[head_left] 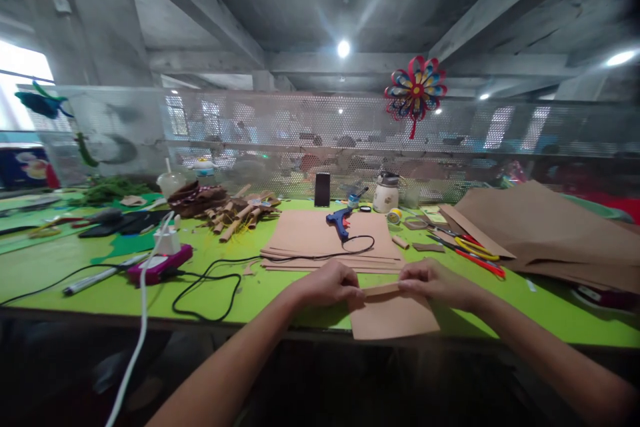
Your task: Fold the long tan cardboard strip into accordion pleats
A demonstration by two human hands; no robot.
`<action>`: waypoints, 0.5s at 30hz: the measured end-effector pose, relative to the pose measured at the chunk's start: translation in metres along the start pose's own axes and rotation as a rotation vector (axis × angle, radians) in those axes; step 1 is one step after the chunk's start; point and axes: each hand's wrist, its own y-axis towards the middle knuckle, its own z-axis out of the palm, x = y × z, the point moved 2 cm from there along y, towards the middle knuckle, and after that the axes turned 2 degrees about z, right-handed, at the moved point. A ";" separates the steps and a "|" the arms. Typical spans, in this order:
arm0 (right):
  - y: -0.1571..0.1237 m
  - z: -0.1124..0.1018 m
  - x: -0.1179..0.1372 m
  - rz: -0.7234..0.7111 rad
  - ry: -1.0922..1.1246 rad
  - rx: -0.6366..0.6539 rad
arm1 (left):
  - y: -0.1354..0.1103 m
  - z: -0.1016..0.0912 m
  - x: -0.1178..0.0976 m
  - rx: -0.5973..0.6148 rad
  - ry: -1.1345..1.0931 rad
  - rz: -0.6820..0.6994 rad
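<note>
A sheet of brown kraft paper [393,318] lies at the front edge of the green table, its far edge folded or rolled into a narrow strip. My left hand [331,285] pinches the left end of that strip between thumb and fingers. At the other end, my right hand [434,282] grips it the same way. Just beyond my hands is a stack of brown paper sheets [295,237]. A blue hot glue gun [341,221] rests on the stack, its black cord running left.
Left of the stack sit a purple power strip [161,264], a marker [106,275] and a pile of brown paper rolls [240,215]. Scissors with red and yellow handles [477,250] and large brown sheets [555,223] lie right. A phone [323,190] and a jar [386,193] stand behind.
</note>
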 end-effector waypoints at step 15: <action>-0.006 -0.014 0.008 -0.025 -0.154 -0.169 | 0.011 -0.009 -0.015 -0.179 0.155 0.192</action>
